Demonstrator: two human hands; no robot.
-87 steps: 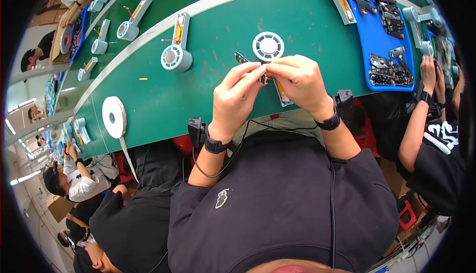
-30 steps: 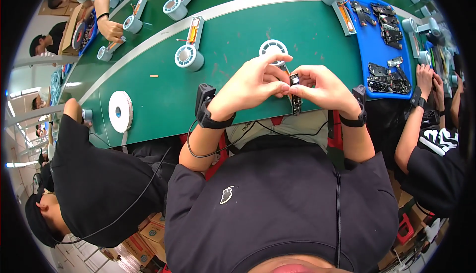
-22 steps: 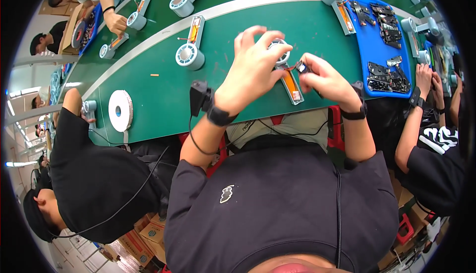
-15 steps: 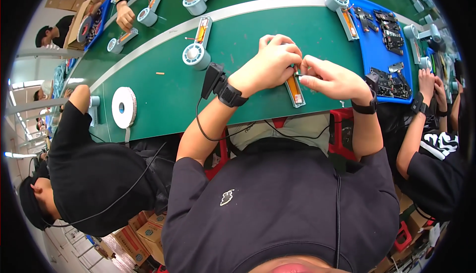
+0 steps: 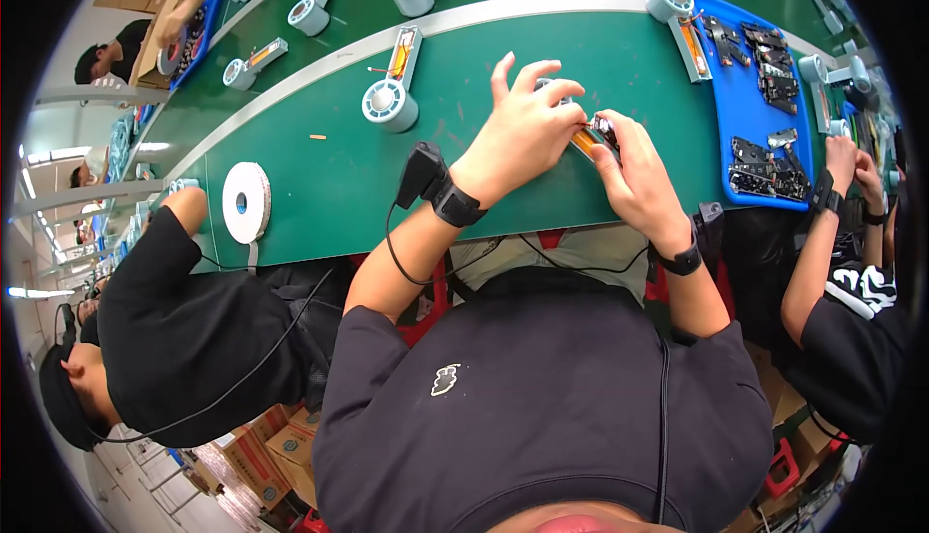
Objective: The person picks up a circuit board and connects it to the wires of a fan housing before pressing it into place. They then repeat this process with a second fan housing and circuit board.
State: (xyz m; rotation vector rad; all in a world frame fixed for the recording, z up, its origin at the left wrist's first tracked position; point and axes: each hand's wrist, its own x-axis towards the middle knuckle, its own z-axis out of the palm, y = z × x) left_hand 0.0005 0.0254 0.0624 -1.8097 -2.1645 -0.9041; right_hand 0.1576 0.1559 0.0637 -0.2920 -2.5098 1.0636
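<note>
Over the green worktable, a light-blue handheld fan (image 5: pixel 583 143) is between my hands, its open handle showing an orange strip. My left hand (image 5: pixel 523 132) has its thumb and index finger closed at the handle's upper part, the other fingers spread; it covers most of the fan's round head. Wrapped round the handle's lower part is my right hand (image 5: pixel 641 177), thumb on the near side. A small black part (image 5: pixel 604 129), seemingly a circuit board, shows at its fingertips; whether the fingers grip it or only touch it, I cannot tell.
Ahead on the left lies another open fan (image 5: pixel 390 105); one more (image 5: pixel 672 1) rests by a blue tray (image 5: pixel 721 136) of black boards. A white tape roll (image 5: pixel 246 202) sits near the left edge. Co-workers sit on both sides, the right one's hands (image 5: pixel 847 165) near the tray.
My right hand has gone from a pinch at the handle to a hold round it, and the black part now shows. The handle has tilted. My left outer fingers have spread.
</note>
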